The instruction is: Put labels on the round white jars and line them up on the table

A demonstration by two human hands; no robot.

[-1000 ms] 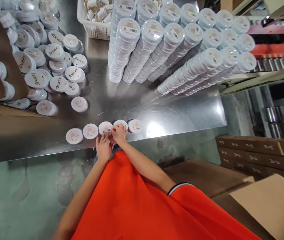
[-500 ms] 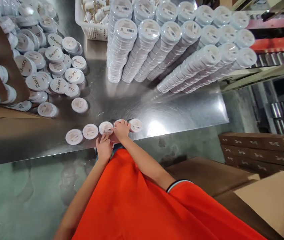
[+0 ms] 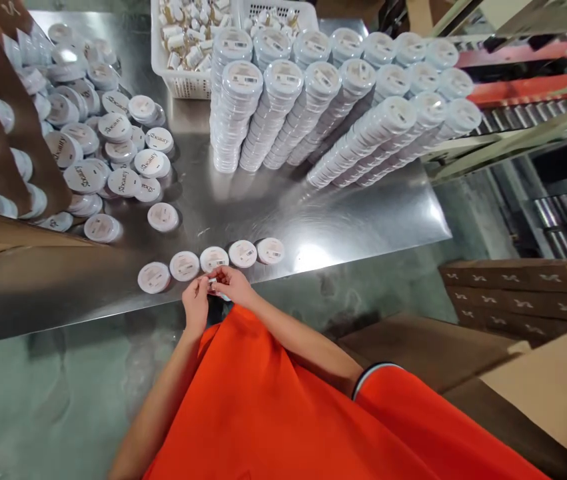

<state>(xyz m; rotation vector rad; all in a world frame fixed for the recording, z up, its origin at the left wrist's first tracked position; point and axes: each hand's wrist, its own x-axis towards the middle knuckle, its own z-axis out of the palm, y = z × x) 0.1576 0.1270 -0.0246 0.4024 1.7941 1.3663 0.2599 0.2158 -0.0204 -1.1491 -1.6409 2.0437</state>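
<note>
Several round white jars lie in a row near the front edge of the metal table, including a left-end jar point(image 3: 154, 277), a middle jar point(image 3: 214, 259) and a right-end jar point(image 3: 270, 251). Barcodes show on the jars toward the right. Just in front of the middle jar, my left hand point(image 3: 196, 304) and my right hand point(image 3: 234, 285) meet with fingers pinched. Between their fingertips is a small white piece point(image 3: 212, 283), perhaps a label; most of it is hidden. Behind the row sits a single jar point(image 3: 162, 217).
Tall stacks of jars point(image 3: 283, 80) stand at the back. Loose jars point(image 3: 124, 181) are heaped at left, by a carton point(image 3: 13, 233) with brown dividers. A white basket point(image 3: 188, 87) holds small bottles. Brown boxes point(image 3: 518, 293) are stacked at right, beyond the table edge.
My right hand has come off the jars toward me and left, uncovering the fourth jar. My left hand has drawn back slightly, and both hands now pinch together at the small white piece.
</note>
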